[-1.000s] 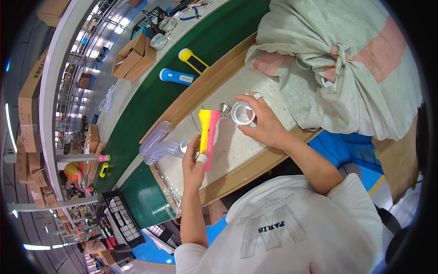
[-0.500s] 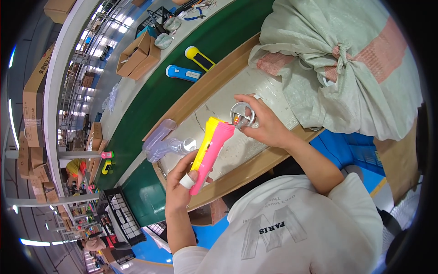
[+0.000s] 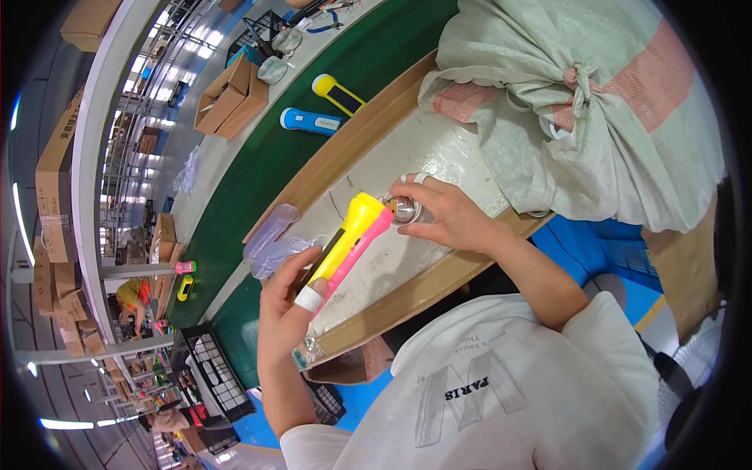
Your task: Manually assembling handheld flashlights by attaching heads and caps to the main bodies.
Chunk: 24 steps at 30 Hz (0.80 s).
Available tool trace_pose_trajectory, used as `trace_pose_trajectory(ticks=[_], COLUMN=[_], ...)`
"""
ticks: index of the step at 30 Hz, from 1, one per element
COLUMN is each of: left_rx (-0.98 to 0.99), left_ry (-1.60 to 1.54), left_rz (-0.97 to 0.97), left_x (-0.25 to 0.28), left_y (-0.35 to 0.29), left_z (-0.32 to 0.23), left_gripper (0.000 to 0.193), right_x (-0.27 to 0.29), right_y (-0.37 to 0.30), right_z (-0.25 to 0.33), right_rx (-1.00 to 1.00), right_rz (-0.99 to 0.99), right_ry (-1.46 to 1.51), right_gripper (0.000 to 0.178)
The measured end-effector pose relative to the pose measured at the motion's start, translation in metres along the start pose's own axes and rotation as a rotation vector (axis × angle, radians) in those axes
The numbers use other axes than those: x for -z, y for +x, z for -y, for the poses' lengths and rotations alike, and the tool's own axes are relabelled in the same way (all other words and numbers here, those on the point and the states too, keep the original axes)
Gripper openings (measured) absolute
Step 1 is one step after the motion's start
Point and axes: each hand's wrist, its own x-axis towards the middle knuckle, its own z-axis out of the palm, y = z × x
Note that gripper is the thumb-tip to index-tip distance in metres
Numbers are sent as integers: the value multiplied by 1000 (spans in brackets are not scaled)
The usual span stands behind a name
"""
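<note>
The left hand (image 3: 286,307) grips the yellow-and-pink flashlight (image 3: 349,241), probably light and hard, by its easy-to-hold thin handle (image 3: 335,262); the right hand (image 3: 456,215) pinches a clear round cup (image 3: 406,210).

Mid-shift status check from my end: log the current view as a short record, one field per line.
Left hand: left hand grips a yellow-and-pink plastic flashlight, wide end forward
Right hand: right hand holds a clear round cup with a silvery inside
Gap: wide end beside cup; contact unclear
Tray: brown-rimmed pale tray, clear plastic tubes at its left end
Beyond tray: blue flashlight, yellow flashlight, on green surface
Right side: knotted pale-green woven sack
</note>
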Motion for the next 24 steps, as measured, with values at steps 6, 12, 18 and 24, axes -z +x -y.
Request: trace_pose_trajectory(ticks=[6,12,18,24], left_rx=[-304,-378,-314,-534], left_ry=[589,497,-61,199], left_rz=[27,163,295,103], left_x=[-7,-2,-24,-45], left_y=[-6,-7,-9,-10], left_z=[-22,-20,12,13], left_gripper=[37,41,40,39], right_x=[1,15,9,8], right_y=[-3,-11,-31,-22], right_z=[4,23,57,72], right_rx=[117,165,316,-121], right_rz=[64,125,7,-54], right_ry=[-135,100,198,530], right_gripper=[58,74,67,32])
